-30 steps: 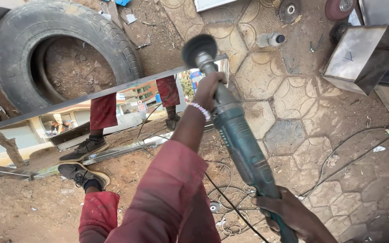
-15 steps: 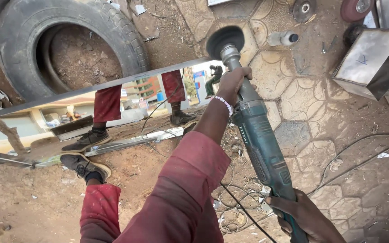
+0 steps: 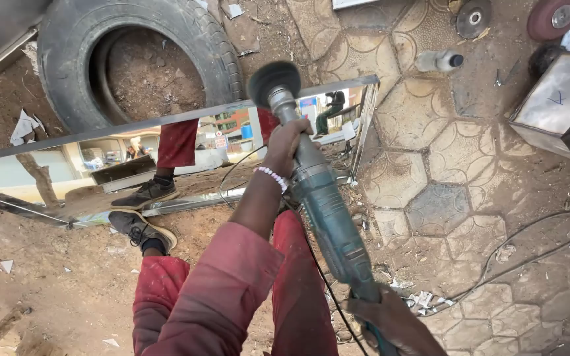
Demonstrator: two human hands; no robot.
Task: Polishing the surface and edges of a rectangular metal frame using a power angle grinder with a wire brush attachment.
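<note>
Outdoor dirt and hexagonal paving (image 3: 443, 151). Left hand (image 3: 285, 142) clamped near grinder (image 3: 321, 204) head, right hand (image 3: 390, 323) gripping rear handle. Polishing pad (image 3: 273, 80) has moved up to mirrored steel panel's (image 3: 166, 165) top edge; tyre (image 3: 133, 59) behind.

- Bright, even daylight fills the scene; colours are warm and nothing is dim.
- Shadows are soft and short, gathering under the tyre (image 3: 133, 59) and beside the metal box (image 3: 562, 105).
- The polished metal sheet (image 3: 186, 158) mirrors the sunlit street sharply, with a pale glare along its top edge.
- Wide-angle distortion bends lines near the borders.
- The red sleeve (image 3: 222, 290) close to the lens looks slightly soft; the ground stays crisp.
</note>
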